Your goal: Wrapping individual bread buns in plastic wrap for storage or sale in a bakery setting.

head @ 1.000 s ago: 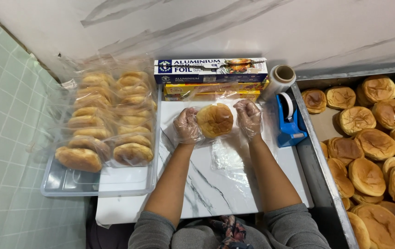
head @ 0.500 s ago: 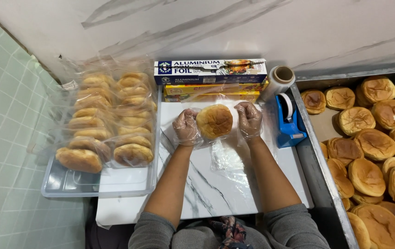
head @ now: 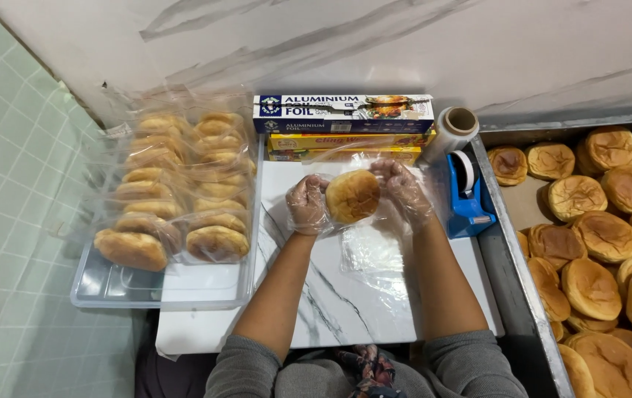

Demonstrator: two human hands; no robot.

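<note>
The bun [head: 352,196] sits between both hands, raised just above the marble surface [head: 331,295]. The left hand [head: 306,205] clasps its left edge and the right hand [head: 404,193] its right edge, both in thin clear gloves, with clear film [head: 372,254] trailing down from the grip toward the person.

Judging from how things lie, the work is well under way but far from over: left of the grip a clear tray [head: 161,291] holds two rows of wrapped buns [head: 176,184], while right of it a metal tray [head: 511,243] carries many bare buns [head: 603,236] (more than the wrapped ones, it seems).

Room is tight beyond the grip: foil boxes [head: 343,121] stand just behind, and a film roll [head: 452,131] and blue tape dispenser [head: 468,191] are close on the right. The open stretch is the surface below the grip, between the forearms.
</note>
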